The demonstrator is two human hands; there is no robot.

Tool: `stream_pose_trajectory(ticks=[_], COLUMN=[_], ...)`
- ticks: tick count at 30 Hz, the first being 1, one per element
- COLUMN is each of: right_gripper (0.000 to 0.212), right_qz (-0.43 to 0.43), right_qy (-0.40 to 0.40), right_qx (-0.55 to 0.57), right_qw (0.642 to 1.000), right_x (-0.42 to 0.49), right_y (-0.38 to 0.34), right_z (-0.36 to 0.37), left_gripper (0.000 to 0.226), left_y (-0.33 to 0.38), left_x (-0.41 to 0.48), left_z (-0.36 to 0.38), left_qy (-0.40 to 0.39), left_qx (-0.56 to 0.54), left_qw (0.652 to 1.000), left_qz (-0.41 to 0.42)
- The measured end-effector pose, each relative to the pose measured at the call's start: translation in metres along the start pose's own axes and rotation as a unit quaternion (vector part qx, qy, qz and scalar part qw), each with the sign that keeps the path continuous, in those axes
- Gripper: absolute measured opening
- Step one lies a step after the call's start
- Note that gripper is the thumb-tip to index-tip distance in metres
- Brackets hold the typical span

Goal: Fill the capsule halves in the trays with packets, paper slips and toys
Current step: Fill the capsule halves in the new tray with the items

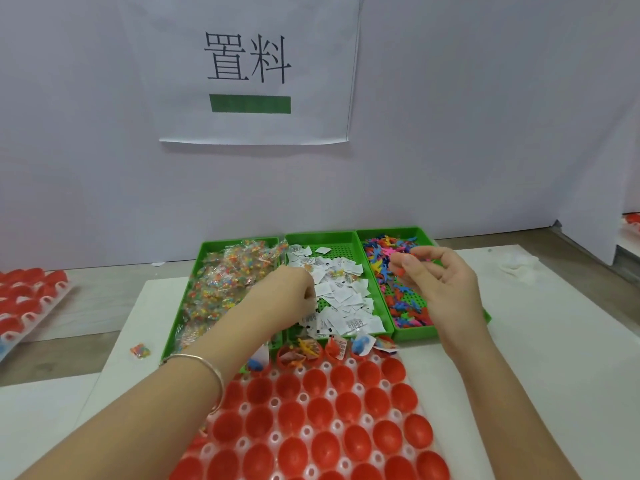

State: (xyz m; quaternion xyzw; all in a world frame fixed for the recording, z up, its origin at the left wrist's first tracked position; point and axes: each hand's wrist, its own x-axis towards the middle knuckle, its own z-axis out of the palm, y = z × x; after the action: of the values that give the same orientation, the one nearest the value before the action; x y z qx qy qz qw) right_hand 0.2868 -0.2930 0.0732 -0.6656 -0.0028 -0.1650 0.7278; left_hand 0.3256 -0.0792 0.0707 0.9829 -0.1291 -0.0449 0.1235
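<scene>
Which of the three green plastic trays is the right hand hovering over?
The rightmost green tray, the one holding small colourful toys, not packets or slips.

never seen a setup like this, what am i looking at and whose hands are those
There is no machine: a person works with bare hands, and the single picture comes from a camera worn on their head, looking forward and down. Three green trays stand side by side: clear packets on the left, white paper slips in the middle, small coloured toys on the right. Nearer lies a white tray of red capsule halves; its far row holds items, the nearer ones look empty. The left hand digs into the slips with curled fingers; what it grips is hidden. The right hand hovers over the toys and seems to pinch a small orange toy.
</scene>
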Motion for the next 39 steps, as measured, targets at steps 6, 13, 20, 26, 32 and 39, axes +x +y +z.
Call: stream_pose_trajectory(ticks=[6, 13, 20, 26, 32, 39], right_gripper=[0.01, 0.022, 0.028, 0.026, 0.009, 0.013], right_qz=[0.024, 0.051, 0.077, 0.041, 0.004, 0.007], right_qy=[-0.051, -0.109, -0.096, -0.057, -0.023, -0.012], right_qx=[0.016, 0.079, 0.062, 0.096, 0.148, 0.137], right_qw=[0.998, 0.99, 0.991, 0.993, 0.989, 0.99], right_x=[-0.009, -0.02, -0.021, -0.022, -0.015, -0.018], right_y=[-0.004, -0.008, -0.005, -0.009, -0.015, -0.013], right_z=[0.01, 0.024, 0.027, 0.027, 0.018, 0.021], left_gripper=[0.008, 0.011, 0.008, 0.014, 0.029, 0.015], left_y=[0.008, 0.034, 0.04, 0.026, -0.051, -0.077], left_x=[-0.017, -0.036, -0.041, -0.043, -0.041, -0.042], left_z=[-0.005, -0.019, -0.016, -0.02, -0.026, -0.015], left_qy=[0.204, 0.116, 0.088, 0.093, 0.103, -0.021], left_qx=[-0.36, -0.572, -0.611, -0.515, -0.007, 0.015], left_qw=[0.91, 0.812, 0.786, 0.852, 0.986, 0.993], left_qz=[-0.013, -0.014, 0.005, 0.019, -0.13, -0.117])
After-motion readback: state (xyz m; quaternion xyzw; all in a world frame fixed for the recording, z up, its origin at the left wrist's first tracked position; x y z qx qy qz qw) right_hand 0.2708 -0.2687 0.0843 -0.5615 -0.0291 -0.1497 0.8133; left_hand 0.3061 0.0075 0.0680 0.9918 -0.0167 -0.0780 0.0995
